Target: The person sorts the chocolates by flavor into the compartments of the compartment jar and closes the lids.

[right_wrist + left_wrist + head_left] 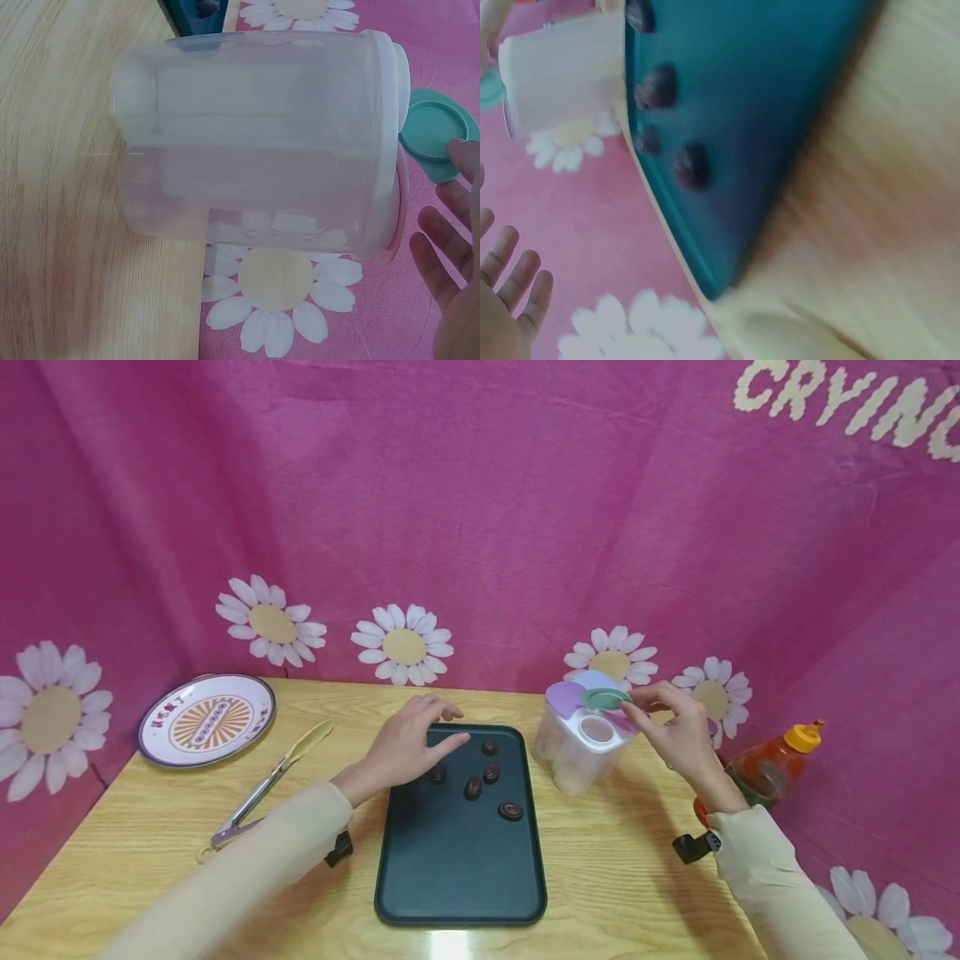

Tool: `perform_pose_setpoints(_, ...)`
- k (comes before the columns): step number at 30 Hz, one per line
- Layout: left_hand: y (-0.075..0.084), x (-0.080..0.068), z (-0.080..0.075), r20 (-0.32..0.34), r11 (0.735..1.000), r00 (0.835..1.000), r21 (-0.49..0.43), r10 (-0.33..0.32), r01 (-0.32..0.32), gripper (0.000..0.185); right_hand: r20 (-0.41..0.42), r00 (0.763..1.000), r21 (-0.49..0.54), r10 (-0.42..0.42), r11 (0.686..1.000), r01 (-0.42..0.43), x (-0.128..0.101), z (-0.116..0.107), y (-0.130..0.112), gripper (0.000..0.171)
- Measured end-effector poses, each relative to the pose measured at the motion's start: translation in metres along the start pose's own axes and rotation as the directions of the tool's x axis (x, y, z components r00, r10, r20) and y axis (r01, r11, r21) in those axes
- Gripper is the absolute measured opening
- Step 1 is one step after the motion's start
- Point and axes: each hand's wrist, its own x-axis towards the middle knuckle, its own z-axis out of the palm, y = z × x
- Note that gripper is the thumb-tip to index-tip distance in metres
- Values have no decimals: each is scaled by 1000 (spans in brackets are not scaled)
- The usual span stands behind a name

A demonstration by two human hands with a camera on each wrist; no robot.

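My right hand [678,737] pinches the green flip lid [604,699] of a clear plastic storage container [576,768]. This lid [435,129] stands raised, and a round opening [597,728] shows in the white top. Purple, pink and pale blue lids cover other parts of the top. My left hand [408,742] hovers over the far left part of a dark tray [461,868], fingers loosely extended and holding nothing. Several dark brown chocolate-like pieces [510,811] lie on the tray, one partly hidden by that hand. In the left wrist view, my fingers [517,281] are spread.
To the left are a white patterned plate [206,721] with a dark rim and metal tongs [258,793] with pale yellow tips. At the right, a red sauce bottle [776,764] with a yellow cap stands behind my forearm. A pink flowered cloth [480,527] hangs behind the table.
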Motion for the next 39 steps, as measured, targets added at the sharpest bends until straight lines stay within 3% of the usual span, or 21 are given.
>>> perform_pose_setpoints(15,-63,-86,-62,16,970,993,218,-116,110,47,5,1000,12,-4,1000,4,-1,-1,0,20)
perform_pose_setpoints(24,-99,-136,-92,-59,937,991,325,-117,130,56,20,1000,10,3,1000,-3,-2,-1,0,22)
perform_pose_setpoints(27,-106,-149,-102,-46,925,985,338,-168,173,62,33,999,3,15,1000,-15,-2,0,-1,22)
perform_pose_setpoints(32,-115,-166,-108,17,891,962,382,-272,245,76,44,999,3,22,1000,-22,-1,-1,-2,23)
perform_pose_setpoints(39,-123,-182,-103,49,865,941,411,-335,286,83,47,998,-1,39,999,-39,-2,-3,-2,23)
